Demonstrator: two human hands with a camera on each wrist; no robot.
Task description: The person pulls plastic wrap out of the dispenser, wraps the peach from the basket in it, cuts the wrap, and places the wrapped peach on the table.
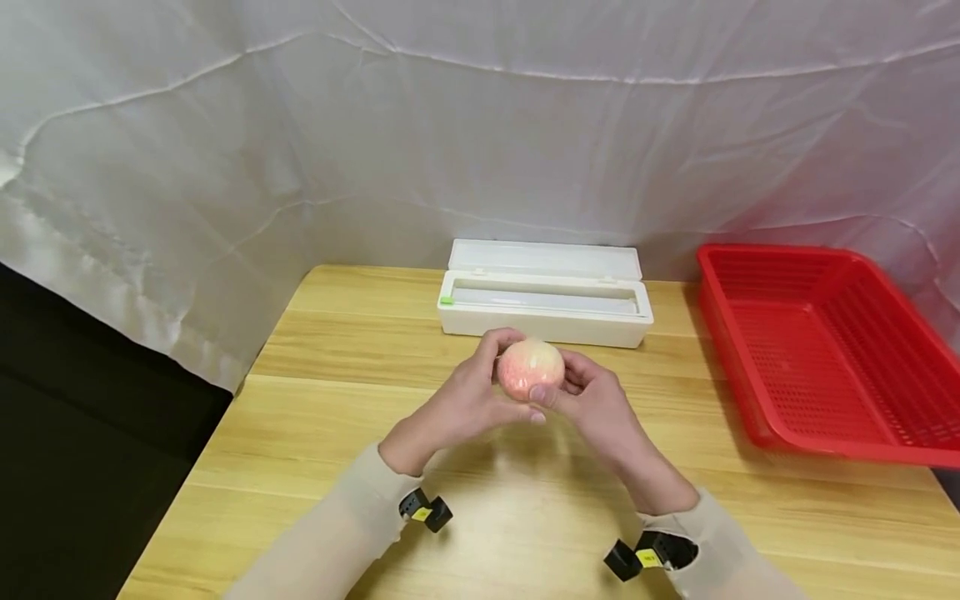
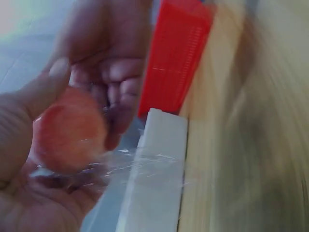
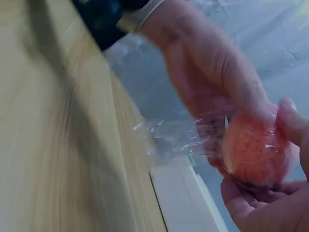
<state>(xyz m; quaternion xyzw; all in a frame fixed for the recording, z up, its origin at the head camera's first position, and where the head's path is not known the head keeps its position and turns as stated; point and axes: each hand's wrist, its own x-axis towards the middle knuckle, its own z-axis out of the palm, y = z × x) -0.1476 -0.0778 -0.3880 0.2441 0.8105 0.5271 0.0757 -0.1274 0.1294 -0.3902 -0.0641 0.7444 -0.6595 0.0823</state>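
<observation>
White sheeting is hung behind a wooden worktop [image 1: 315, 433]. At frame centre one peach [image 1: 530, 369], covered in cling film [image 3: 178, 137], is clasped between the left hand [image 1: 468, 400] and right hand [image 1: 592, 404], likely so the wrap can be smoothed. One dispenser [image 1: 543, 293] and one red basket [image 1: 825, 350] are set behind and right.

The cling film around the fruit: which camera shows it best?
The right wrist view: the film trails crinkled and shiny off the fruit toward the dispenser. The left wrist view shows a blurred strip. In the head view it cannot be made out; only the fruit between both hands shows.
</observation>
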